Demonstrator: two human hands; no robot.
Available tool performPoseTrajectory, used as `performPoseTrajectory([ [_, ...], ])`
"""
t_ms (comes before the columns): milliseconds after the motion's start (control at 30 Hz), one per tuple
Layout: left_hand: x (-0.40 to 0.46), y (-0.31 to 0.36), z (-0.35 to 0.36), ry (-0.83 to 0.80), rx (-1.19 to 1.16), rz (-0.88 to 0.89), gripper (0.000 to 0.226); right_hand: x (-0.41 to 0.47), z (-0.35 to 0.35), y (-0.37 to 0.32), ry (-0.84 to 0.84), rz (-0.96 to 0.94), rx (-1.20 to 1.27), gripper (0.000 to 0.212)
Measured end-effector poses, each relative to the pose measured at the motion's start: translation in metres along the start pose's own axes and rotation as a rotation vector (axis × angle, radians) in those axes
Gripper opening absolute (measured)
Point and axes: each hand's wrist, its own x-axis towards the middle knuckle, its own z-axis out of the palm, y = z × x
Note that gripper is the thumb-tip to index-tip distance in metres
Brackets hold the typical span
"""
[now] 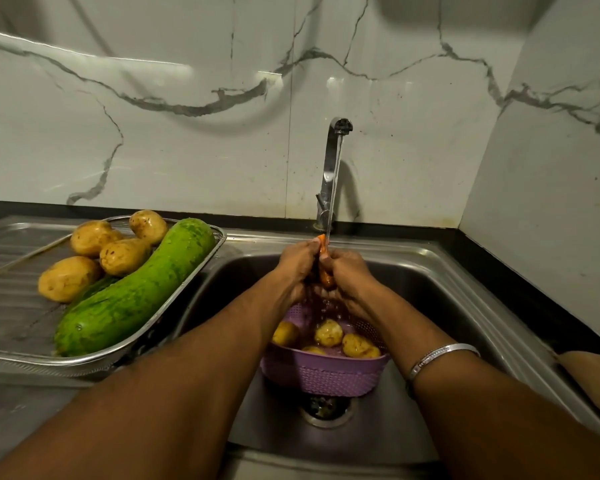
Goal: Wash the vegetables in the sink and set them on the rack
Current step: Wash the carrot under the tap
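My fingers (pixel 321 259) are curled from both sides round a carrot (pixel 325 277), my left hand (pixel 297 268) and right hand (pixel 349 275) pressed close together with only the orange tip and a smooth wet patch of it showing between them. I hold it over the middle of the sink (pixel 440 292), right under the thin stream of water (pixel 334 188) falling from the tap (pixel 331 168), a curved chrome spout rising from the sink's back edge. Below my hands, on the sink floor beside the drain (pixel 326 408), sits a purple plastic basket (pixel 323 374) with a woven, perforated wall; four knobbly, wet, yellow-brown potatoes (pixel 328 332) lie inside it. On the ribbed steel draining board at the sink's left edge rests the rack (pixel 201 271), a shallow wire-mesh steel tray with a rounded rim. In it a long, fat green gourd (pixel 139 289) with mottled skin lies slantwise from its near corner to its far right corner, and four more potatoes (pixel 123 256) are heaped at its far left side, touching the gourd. A plain silver bangle (pixel 440 356) circles my right wrist; something small is engraved on it, too small to read. Behind the sink stands a glossy white marble wall (pixel 187 133) with grey veins.
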Motion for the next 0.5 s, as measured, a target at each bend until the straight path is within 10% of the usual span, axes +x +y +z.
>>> performPoseTrajectory([
  [500, -0.0019, 0.0021, -0.0069, -0.074, -0.006, -0.086, 0.046, -0.0028, -0.0057, -0.0045, -0.115, 0.141, 0.308, 0.027],
])
